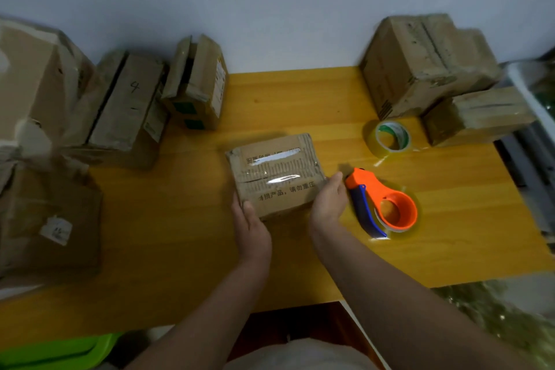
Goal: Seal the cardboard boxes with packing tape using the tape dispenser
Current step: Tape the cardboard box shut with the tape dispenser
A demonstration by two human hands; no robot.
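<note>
Yellow wooden table (pixel 300 99) against a pale wall.

Head view:
- Small cardboard box (pixel 277 174), centre of table, printed characters on top, glossy clear tape across its seam. Held at both near corners.
- Left hand (pixel 249 224): thumb on the top face, fingers curled round the near-left edge, grasping the box.
- Right hand (pixel 329 201): fingers wrapped over the near-right corner, grasping the box.
- Orange tape dispenser (pixel 381 203), blue handle, lying on the table just right of the right hand, unheld.
- Spare roll of clear tape (pixel 390 137), behind the dispenser, near the right-hand boxes.
- Stacked boxes (pixel 435 75), back right.
- Box marked "4" (pixel 129 102), among several worn cartons (pixel 48 204) at left.
- Green bin (pixel 57 350), bottom left.
</note>
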